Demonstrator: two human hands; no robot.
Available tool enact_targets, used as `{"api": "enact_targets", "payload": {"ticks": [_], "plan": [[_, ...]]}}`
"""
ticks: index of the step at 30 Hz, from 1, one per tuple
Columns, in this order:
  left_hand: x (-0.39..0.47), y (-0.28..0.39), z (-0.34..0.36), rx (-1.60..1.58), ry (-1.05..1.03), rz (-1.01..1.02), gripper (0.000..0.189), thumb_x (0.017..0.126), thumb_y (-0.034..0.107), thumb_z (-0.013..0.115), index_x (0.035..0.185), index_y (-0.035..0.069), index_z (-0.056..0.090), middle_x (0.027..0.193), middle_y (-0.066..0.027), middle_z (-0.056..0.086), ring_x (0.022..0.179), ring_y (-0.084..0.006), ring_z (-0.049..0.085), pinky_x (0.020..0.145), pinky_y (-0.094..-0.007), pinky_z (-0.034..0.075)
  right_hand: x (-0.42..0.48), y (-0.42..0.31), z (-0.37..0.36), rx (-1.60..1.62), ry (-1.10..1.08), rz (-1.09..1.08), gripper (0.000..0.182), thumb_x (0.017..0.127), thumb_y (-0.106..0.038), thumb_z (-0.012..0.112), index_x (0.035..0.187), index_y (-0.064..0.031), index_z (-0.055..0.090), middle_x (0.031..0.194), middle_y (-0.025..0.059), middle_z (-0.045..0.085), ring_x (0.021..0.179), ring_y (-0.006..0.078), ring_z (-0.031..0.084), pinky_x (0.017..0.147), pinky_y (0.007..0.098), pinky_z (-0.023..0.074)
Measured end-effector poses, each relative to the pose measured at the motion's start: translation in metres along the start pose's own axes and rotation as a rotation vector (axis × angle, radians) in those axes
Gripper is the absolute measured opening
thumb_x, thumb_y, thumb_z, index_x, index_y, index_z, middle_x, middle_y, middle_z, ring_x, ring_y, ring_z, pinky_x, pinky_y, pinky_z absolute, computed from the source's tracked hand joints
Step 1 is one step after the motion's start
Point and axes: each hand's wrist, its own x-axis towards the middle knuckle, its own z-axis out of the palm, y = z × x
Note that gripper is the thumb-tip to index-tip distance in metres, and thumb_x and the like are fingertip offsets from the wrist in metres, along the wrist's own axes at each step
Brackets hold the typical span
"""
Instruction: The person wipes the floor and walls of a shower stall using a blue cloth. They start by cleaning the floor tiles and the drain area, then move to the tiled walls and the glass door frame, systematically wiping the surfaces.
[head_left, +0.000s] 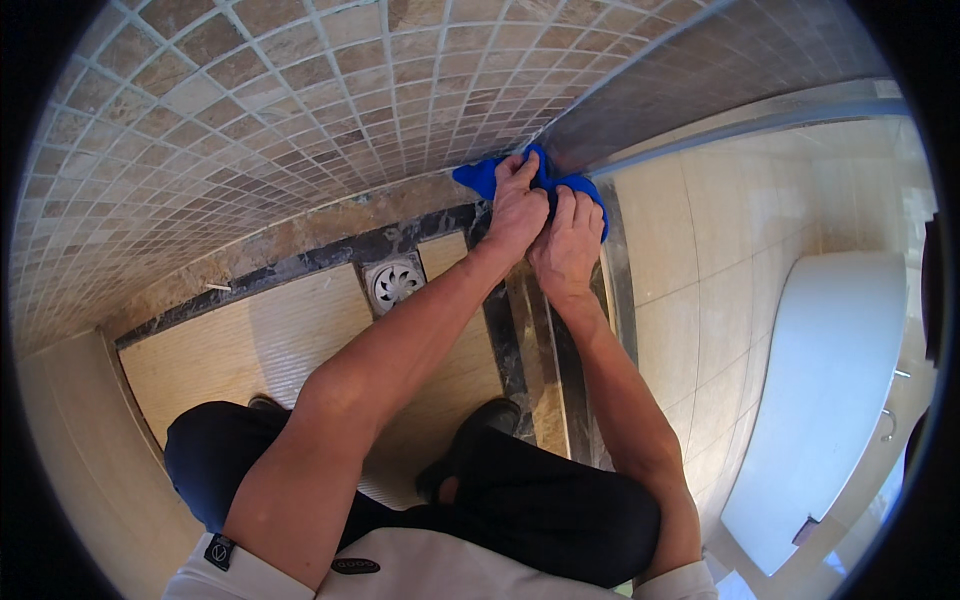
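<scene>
Both hands are close together at the corner where the mosaic-tiled wall (360, 97) meets a metal-edged partition. A blue cloth (476, 178) lies bunched there, against the foot of the wall. My left hand (517, 206) pinches a fold of it between thumb and fingers. Just right of it, my right hand (568, 244) has its fingers curled over the cloth's other part. The cloth's underside and the palms are hidden.
A round metal floor drain (395, 286) sits in the ribbed beige floor (300, 322), left of my forearms. Raised stone sill strips (536, 337) run under the partition. Beyond the partition's metal frame (757, 124) stands a white bathtub (825, 390) at right.
</scene>
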Motion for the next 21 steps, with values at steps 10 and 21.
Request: {"api": "enact_targets", "payload": {"ticks": [10, 21], "plan": [[-0.053, 0.06, 0.022, -0.347, -0.008, 0.093, 0.058, 0.079, -0.002, 0.05, 0.136, -0.002, 0.037, 0.133, -0.0196, 0.043, 0.105, -0.028, 0.054, 0.084, -0.0291, 0.046, -0.006, 0.013, 0.018, -0.041, 0.068, 0.08, 0.036, 0.079, -0.017, 0.056, 0.112, -0.0013, 0.053, 0.102, 0.0141, 0.053, 0.095, 0.0328, 0.048, 0.083, 0.0415, 0.0399], [-0.03, 0.018, 0.018, 0.056, -0.01, 0.414, 0.064, 0.084, 0.004, 0.047, 0.144, 0.004, 0.024, 0.15, -0.0217, 0.016, 0.132, -0.0349, 0.033, 0.105, -0.0315, 0.031, 0.001, -0.004, -0.004, 0.066, 0.032, 0.039, 0.041, 0.076, -0.022, 0.061, 0.111, -0.0035, 0.052, 0.103, 0.0146, 0.052, 0.096, 0.0348, 0.048, 0.085, 0.0428, 0.0372]]}}
